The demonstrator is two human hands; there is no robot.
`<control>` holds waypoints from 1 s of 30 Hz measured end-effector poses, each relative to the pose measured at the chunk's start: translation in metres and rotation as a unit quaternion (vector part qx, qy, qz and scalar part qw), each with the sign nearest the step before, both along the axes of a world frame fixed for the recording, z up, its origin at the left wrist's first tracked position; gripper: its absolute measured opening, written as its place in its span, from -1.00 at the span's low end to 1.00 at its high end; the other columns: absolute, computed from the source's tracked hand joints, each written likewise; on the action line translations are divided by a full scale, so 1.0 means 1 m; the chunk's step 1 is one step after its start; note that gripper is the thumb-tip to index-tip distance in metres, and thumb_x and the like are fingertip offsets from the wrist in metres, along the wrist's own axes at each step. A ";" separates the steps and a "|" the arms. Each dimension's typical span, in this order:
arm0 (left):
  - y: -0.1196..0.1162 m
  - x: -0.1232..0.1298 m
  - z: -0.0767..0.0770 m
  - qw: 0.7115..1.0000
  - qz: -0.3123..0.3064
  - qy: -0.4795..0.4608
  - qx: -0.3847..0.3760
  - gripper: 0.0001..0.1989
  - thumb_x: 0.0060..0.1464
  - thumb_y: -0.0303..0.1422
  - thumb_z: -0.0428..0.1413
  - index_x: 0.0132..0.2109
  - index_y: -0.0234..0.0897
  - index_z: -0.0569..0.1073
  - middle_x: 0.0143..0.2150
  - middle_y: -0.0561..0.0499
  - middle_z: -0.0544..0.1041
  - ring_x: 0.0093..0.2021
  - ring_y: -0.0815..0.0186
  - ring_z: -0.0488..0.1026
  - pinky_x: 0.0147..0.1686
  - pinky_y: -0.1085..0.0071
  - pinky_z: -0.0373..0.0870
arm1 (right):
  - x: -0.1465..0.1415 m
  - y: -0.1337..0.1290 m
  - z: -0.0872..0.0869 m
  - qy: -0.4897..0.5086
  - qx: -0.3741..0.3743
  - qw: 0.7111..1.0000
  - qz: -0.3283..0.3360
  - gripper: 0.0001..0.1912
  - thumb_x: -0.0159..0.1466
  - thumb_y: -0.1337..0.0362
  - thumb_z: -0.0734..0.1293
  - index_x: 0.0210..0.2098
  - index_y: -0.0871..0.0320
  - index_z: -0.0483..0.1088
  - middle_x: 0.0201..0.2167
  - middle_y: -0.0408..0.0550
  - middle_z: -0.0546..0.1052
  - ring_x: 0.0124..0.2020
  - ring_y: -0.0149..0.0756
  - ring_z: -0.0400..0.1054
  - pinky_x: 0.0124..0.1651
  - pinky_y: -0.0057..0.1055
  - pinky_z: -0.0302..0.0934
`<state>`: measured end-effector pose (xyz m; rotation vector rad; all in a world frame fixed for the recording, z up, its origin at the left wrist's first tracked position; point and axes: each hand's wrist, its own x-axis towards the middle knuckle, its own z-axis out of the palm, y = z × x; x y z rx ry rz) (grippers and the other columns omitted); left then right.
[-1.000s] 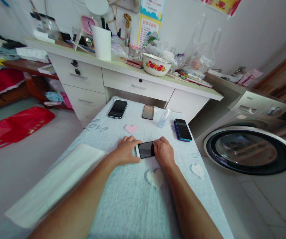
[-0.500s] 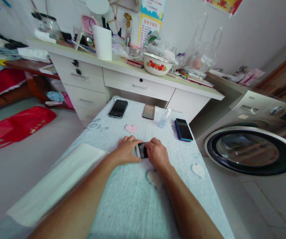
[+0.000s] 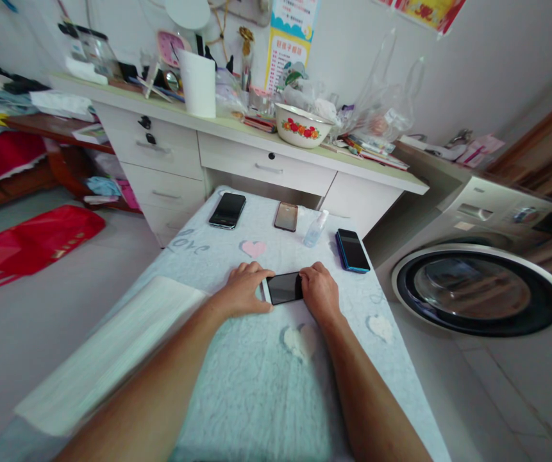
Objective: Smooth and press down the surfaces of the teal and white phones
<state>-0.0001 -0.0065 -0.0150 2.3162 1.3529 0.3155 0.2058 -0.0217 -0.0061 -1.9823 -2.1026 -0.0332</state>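
Observation:
A white-framed smartphone [image 3: 285,289] with a dark screen lies flat on the cloth-covered table, its long side running left to right. My left hand [image 3: 245,290] grips the phone's left end, the thumb at the near edge and the index finger at the far edge. On the right end rests my right hand [image 3: 321,292], its fingers bunched together against the screen. Whatever may be under those fingertips is hidden. Beyond the hands lie a black phone [image 3: 228,210], a clear brownish phone case [image 3: 286,217], a small clear spray bottle [image 3: 316,229] and a phone with a blue edge [image 3: 353,250].
A folded white cloth [image 3: 112,353] lies along the table's left side. Behind the table stands a white desk [image 3: 266,168] bearing a flowered enamel bowl [image 3: 303,126] and a white cylinder [image 3: 197,85]. A washing machine [image 3: 477,289] is at right, a red bag [image 3: 40,240] on the floor at left.
My right hand has slid right across the phone's screen to its right end, uncovering most of the screen. My left hand has kept its grip. The view has shifted slightly.

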 end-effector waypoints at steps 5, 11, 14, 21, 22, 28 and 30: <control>0.000 0.000 -0.001 1.000 0.003 -0.005 0.002 -0.27 -0.24 -0.10 0.23 0.15 -0.05 0.32 0.05 -0.03 0.33 0.07 0.08 0.23 0.06 0.23 0.16 | 0.004 0.002 -0.001 0.004 0.000 1.000 -0.015 -0.72 0.34 0.34 0.14 -0.21 0.09 0.49 -0.24 -0.05 0.42 -0.20 -0.33 0.29 -0.24 -0.48 0.05; 0.000 -0.001 -0.002 1.000 0.002 -0.005 0.005 -0.27 -0.24 -0.09 0.23 0.15 -0.03 0.32 0.05 -0.03 0.34 0.08 0.07 0.23 0.06 0.22 0.16 | 0.005 0.004 0.001 0.000 -0.008 1.000 -0.005 -0.71 0.35 0.32 0.13 -0.21 0.09 0.50 -0.24 -0.06 0.43 -0.23 -0.36 0.31 -0.23 -0.48 0.05; 0.000 -0.002 -0.003 1.000 0.000 -0.005 0.006 -0.26 -0.24 -0.08 0.23 0.16 -0.06 0.32 0.06 -0.03 0.33 0.07 0.07 0.24 0.07 0.22 0.16 | 0.005 0.004 0.004 -0.011 -0.021 1.000 0.000 -0.70 0.36 0.31 0.13 -0.21 0.09 0.50 -0.24 -0.05 0.43 -0.22 -0.35 0.31 -0.23 -0.47 0.05; 0.000 -0.001 -0.002 1.000 0.002 -0.004 0.004 -0.27 -0.24 -0.08 0.23 0.15 -0.04 0.31 0.05 -0.03 0.34 0.07 0.08 0.23 0.06 0.23 0.16 | 0.012 0.004 0.009 -0.013 -0.043 0.999 -0.006 -0.70 0.36 0.29 0.13 -0.22 0.07 0.52 -0.24 -0.05 0.44 -0.21 -0.35 0.32 -0.21 -0.47 0.05; 0.000 -0.001 -0.002 1.000 0.003 -0.003 0.003 -0.27 -0.25 -0.08 0.23 0.15 -0.04 0.32 0.05 -0.03 0.34 0.07 0.08 0.23 0.06 0.23 0.16 | 0.013 0.003 0.008 -0.007 -0.043 0.999 -0.014 -0.70 0.36 0.29 0.14 -0.21 0.07 0.52 -0.24 -0.05 0.44 -0.20 -0.35 0.32 -0.21 -0.48 0.06; -0.001 -0.001 0.001 1.000 0.000 -0.001 -0.005 -0.27 -0.23 -0.10 0.23 0.16 -0.04 0.31 0.07 -0.03 0.32 0.09 0.07 0.22 0.07 0.22 0.15 | 0.016 -0.004 0.004 0.032 -0.017 0.999 -0.040 -0.71 0.35 0.32 0.15 -0.18 0.09 0.52 -0.24 -0.06 0.45 -0.19 -0.35 0.33 -0.19 -0.49 0.07; -0.001 -0.001 0.001 1.000 0.001 -0.002 -0.007 -0.27 -0.23 -0.10 0.23 0.16 -0.03 0.30 0.06 -0.02 0.32 0.09 0.07 0.22 0.07 0.22 0.14 | 0.015 -0.006 0.004 0.034 -0.013 0.999 -0.035 -0.71 0.35 0.33 0.15 -0.20 0.09 0.52 -0.24 -0.05 0.44 -0.19 -0.35 0.33 -0.18 -0.49 0.08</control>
